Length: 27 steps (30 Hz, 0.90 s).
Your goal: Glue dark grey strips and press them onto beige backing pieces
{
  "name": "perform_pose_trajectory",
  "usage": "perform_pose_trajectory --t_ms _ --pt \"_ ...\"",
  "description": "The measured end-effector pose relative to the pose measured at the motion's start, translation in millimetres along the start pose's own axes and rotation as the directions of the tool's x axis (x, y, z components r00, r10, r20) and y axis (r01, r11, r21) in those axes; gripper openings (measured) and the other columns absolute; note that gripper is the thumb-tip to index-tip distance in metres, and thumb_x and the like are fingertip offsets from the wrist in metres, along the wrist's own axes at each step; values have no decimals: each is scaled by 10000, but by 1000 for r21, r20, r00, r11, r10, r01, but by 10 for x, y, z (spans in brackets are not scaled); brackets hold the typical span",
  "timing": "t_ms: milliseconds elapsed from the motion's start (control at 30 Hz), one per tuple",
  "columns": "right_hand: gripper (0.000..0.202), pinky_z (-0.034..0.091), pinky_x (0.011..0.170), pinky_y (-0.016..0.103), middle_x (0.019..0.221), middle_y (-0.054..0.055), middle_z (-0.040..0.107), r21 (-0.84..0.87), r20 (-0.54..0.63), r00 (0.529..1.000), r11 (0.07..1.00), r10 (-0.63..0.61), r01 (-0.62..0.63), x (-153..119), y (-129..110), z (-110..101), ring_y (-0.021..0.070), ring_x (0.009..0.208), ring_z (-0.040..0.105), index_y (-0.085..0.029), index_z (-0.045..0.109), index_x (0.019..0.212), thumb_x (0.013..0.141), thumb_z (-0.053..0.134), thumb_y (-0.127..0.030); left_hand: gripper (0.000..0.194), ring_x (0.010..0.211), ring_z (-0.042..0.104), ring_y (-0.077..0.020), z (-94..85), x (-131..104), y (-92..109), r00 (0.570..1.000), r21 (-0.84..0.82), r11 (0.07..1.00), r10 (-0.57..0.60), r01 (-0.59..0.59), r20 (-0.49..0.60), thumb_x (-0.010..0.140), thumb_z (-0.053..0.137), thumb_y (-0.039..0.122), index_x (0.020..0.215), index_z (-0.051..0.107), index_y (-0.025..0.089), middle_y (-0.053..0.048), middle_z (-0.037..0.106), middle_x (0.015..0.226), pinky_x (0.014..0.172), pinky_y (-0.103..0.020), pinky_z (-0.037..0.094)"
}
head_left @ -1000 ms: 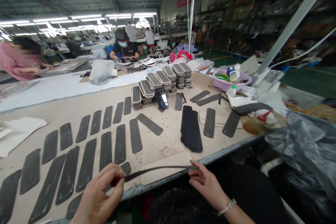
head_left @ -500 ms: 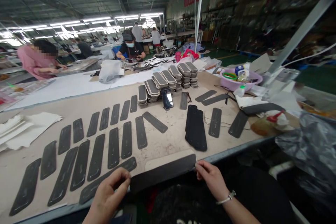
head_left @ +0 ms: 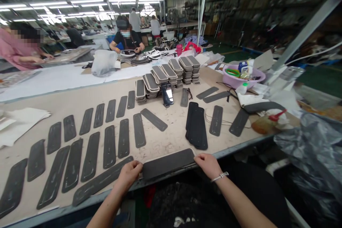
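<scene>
A long dark grey strip with rounded corners [head_left: 169,164] lies over a pale backing piece at the table's front edge, nearly covering it. My left hand [head_left: 131,173] pinches the strip's left end. At the right end, my right hand [head_left: 207,165], with a bracelet at the wrist, pinches the other corner. Left of my hands lies a long glossy dark strip [head_left: 103,180], with rows of similar strips [head_left: 109,146] beyond it. Several matt black strips [head_left: 196,126] lie fanned and overlapping just past my right hand.
Stacks of pale-edged grey pieces [head_left: 160,74] stand at mid-table beside a phone [head_left: 167,94]. At right are a purple basin [head_left: 244,80] and an amber bottle with a red spout [head_left: 267,124]. White sheets [head_left: 24,123] lie left. Co-workers sit and stand beyond.
Both hands have carried the dark strip away from me onto the pale backing, which it now nearly covers. The camera view has shifted slightly.
</scene>
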State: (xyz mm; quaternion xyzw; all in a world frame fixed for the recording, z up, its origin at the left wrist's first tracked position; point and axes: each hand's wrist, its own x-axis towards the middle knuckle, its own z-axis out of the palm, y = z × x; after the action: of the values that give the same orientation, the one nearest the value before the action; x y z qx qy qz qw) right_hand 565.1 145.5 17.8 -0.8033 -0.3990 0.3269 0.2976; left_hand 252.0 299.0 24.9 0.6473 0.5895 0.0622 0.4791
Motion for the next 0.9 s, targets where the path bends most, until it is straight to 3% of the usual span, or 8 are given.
perform_pose_trajectory --t_ms 367,600,900 --pt "281 351 634 266 621 1 625 -191 42 997 980 67 -58 29 3 3 183 668 583 -208 605 559 806 495 -284 234 513 530 -144 48 121 -2 999 157 987 24 -18 -40 767 480 310 636 617 173 13 562 522 491 -224 326" --pt "317 350 615 281 609 12 624 -261 83 991 962 101 -76 61 29 -13 210 666 588 -220 620 570 829 470 -324 195 590 589 -148 59 91 6 999 175 985 9 -2 -38 782 581 322 731 669 156 -3 646 620 547 -225 385" --pt "312 349 632 281 609 6 634 -319 110 981 940 159 -117 74 5 -12 212 681 604 -226 649 613 854 469 -312 87 627 586 -143 121 16 67 994 268 963 20 11 -111 764 662 259 730 651 180 14 626 618 583 -228 357"
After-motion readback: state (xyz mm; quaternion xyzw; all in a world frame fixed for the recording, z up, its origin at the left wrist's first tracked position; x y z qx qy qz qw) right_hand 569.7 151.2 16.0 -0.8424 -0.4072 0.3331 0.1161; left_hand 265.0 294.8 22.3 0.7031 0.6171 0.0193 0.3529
